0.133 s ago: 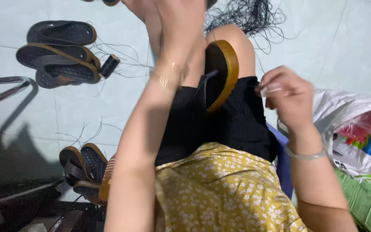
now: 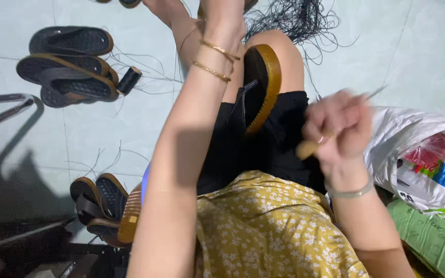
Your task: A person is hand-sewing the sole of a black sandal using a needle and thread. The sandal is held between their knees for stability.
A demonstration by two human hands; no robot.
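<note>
right hand (image 2: 338, 128): blurred, at 3 o'clock of the sandal; fingers clenched round a wooden-handled awl (image 2: 330, 135), metal tip pointing up toward 1 o'clock. Looks like a grip for pushing a point through the sole.
left hand (image 2: 222, 10): raised to the 12 o'clock frame edge, mostly cut off; can't tell whether fingers are closed or on what. Two gold bangles (image 2: 213, 61) on the wrist.
sandal (image 2: 260, 87): black footbed, tan sole rim, propped on edge on the lap against the knee, between the two arms. Probably wedged there so both hands are free.
black thread (image 2: 297, 18): loose tangle at 12–1 o'clock past the knee, within reach.
thread spool (image 2: 129, 80): on the tiled floor, 10 o'clock, touching the sandal stack (image 2: 68, 62).
more sandals (image 2: 101, 206): piled at 8 o'clock by the hip.
plastic bags (image 2: 428, 164): 4 o'clock, beside the right forearm.
</note>
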